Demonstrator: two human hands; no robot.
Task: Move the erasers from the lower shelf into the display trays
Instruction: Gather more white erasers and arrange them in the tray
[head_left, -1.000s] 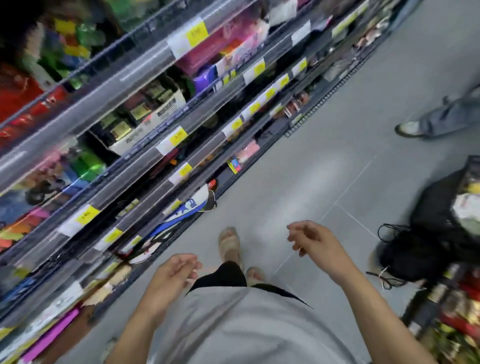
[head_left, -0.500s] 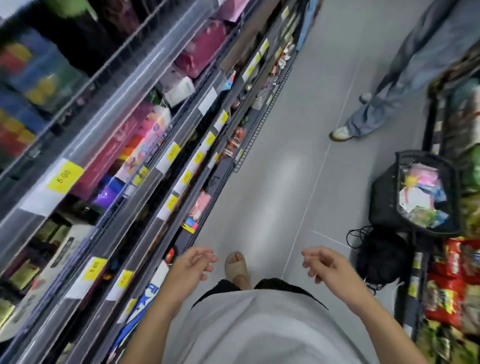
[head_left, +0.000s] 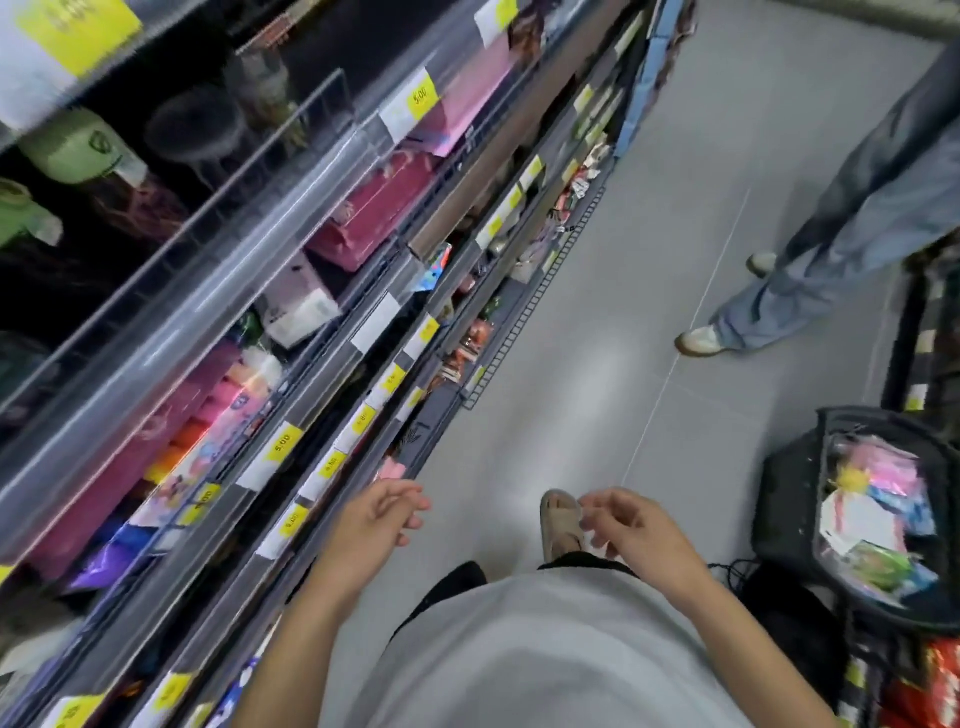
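Right, from the head camera: both hands hung over the aisle floor (head_left: 597, 312), left hand (head_left: 376, 522) at seven o'clock beside the shelves (head_left: 322, 395), right hand (head_left: 631, 530) at five o'clock, fingers loosely curled, holding nothing. Erasers couldn't be picked out through the blur.

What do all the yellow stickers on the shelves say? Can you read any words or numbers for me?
"5.00" on the yellow price tag on the upper shelf rail.
"5.00" on the yellow price tag on a lower rail.
The other yellow tags, such as the one near the left hand, carry numbers too blurred to read.
The big yellow label at top left is blurred.
The green cap's badge is too small to read.
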